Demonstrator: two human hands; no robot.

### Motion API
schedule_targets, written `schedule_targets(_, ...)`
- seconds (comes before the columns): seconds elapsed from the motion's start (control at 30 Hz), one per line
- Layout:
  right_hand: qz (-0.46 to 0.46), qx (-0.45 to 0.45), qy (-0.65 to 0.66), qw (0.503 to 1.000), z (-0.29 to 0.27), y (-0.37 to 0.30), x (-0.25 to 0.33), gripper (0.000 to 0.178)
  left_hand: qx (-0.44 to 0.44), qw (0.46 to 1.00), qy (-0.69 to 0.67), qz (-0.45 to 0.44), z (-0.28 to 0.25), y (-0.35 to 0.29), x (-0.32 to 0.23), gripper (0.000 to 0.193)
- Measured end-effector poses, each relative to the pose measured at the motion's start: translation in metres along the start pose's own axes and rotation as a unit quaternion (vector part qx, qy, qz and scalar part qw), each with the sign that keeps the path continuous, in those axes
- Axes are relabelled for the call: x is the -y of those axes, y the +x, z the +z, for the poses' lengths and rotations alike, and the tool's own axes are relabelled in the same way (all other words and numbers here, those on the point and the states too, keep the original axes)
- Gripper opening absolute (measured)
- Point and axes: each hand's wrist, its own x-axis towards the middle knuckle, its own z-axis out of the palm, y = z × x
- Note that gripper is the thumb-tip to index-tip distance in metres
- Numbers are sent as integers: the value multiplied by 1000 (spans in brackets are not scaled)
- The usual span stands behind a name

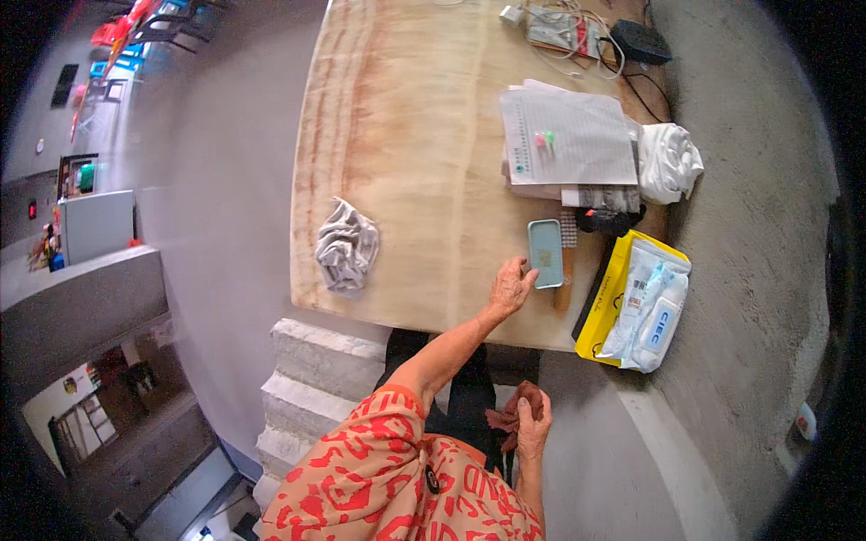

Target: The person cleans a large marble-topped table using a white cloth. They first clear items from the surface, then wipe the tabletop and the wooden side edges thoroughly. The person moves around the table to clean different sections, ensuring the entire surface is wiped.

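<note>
My left hand (512,287) reaches over the near part of the table, fingers bent and slightly apart. Its fingertips are at the left edge of a light-blue phone case (546,254); whether they touch it I cannot tell. The case lies flat, with a brownish patch in its middle. Below the table edge, close to my body, my right hand (534,424) is closed around a crumpled brown cloth (511,417). A crumpled grey-white cloth (346,248) lies on the table to the left, apart from both hands.
The pale stained table (415,180) bears stacked papers (568,135), a white bundle (668,162), a black item (610,220) and a yellow box (591,335) with white packages. Cables and a black box (640,41) lie at the far right. Concrete steps (311,389) descend at left.
</note>
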Motion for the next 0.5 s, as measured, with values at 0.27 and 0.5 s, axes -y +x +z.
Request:
schedule_targets(0.27, -41, 46, -93, 994, 40, 26, 19, 62, -258, 905, 330, 67, -155, -17, 49, 69)
schedule_targets(0.5, -129, 39, -205, 969, 125, 78, 21, 62, -179, 848, 498, -17, -292, -35, 93, 94)
